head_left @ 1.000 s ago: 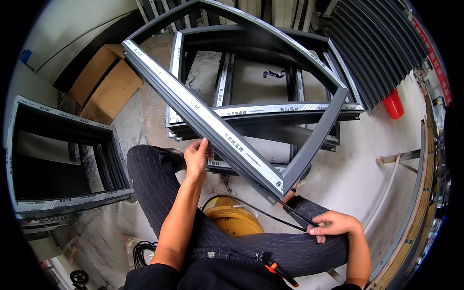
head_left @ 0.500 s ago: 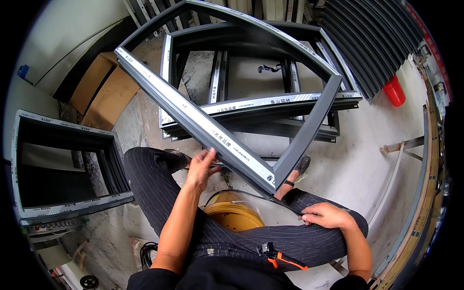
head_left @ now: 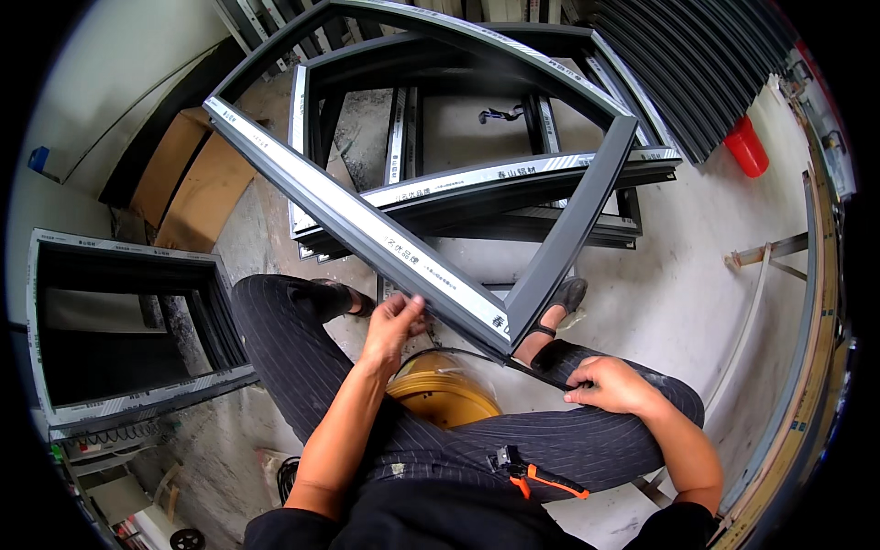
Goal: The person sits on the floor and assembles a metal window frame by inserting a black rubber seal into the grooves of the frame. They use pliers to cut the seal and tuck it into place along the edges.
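A dark grey window frame (head_left: 403, 250) with white protective film on its faces lies tilted in front of me, one corner pointing at my lap. My left hand (head_left: 394, 332) is closed, thumb and fingers together at the frame's lower edge; what they pinch is hidden. My right hand (head_left: 612, 385), over my right thigh, grips a thin black strip (head_left: 541, 374) like a rubber seal, which runs to the frame's near corner. Pliers with orange handles (head_left: 545, 481) rest on my lap.
More frames (head_left: 513, 171) are stacked beneath the tilted one. A yellow bucket (head_left: 445, 403) stands between my legs. To the left are another frame (head_left: 137, 399) and cardboard (head_left: 206, 188); a red bucket (head_left: 746, 147) and dark corrugated sheets (head_left: 697, 73) are at the far right.
My left hand has shifted slightly right along the frame's edge. My right hand has risen a little with the black strip. The frames sit slightly higher in view.
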{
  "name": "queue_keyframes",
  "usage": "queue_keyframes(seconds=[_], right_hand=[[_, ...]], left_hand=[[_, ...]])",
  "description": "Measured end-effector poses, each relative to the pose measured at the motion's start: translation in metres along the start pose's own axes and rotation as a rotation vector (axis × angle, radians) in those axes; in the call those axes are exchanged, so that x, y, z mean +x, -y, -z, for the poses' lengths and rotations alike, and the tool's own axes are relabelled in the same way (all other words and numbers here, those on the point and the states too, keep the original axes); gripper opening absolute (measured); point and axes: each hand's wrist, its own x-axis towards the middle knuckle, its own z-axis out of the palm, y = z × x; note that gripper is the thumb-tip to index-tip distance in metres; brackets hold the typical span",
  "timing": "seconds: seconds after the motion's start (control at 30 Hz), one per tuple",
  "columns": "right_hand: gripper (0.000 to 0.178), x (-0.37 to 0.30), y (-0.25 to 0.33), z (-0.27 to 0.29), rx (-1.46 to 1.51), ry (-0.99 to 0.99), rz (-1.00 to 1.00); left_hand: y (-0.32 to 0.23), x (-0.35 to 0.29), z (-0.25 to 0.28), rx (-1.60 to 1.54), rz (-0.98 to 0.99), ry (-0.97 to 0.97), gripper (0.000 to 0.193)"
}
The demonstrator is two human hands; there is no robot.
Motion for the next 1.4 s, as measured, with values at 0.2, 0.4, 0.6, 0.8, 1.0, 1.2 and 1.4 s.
queue_keyframes(seconds=[0.2, 0.4, 0.6, 0.8, 1.0, 1.2, 1.4], right_hand=[[0.026, 0.001, -0.002, -0.005, -0.048, 0.003, -0.012], [0.025, 0.0, -0.002, -0.01, -0.089, -0.003, 0.003], [0.024, 0.003, 0.004, -0.01, -0.123, 0.014, -0.015], [0.023, 0.001, 0.011, -0.01, -0.181, -0.009, 0.008], [0.023, 0.009, 0.01, -0.01, -0.252, -0.001, 0.014], [0.023, 0.018, 0.031, 0.019, -0.195, -0.091, 0.076], [0.019, 0.098, 0.066, 0.095, -0.667, -0.708, 0.413]], left_hand=[[0.023, -0.004, -0.006, 0.041, -0.007, 0.082, 0.025], [0.035, -0.016, -0.022, 0.023, 0.101, 0.18, 0.024], [0.037, -0.032, -0.043, 0.076, 0.087, 0.142, 0.027], [0.051, -0.022, -0.033, 0.059, 0.041, 0.157, 0.021], [-0.023, 0.04, 0.058, -0.194, -0.087, -0.185, 0.02], [-0.037, 0.055, 0.068, -0.328, -0.099, -0.302, 0.029], [0.018, 0.01, -0.028, -0.562, 0.033, -0.058, 0.076]])
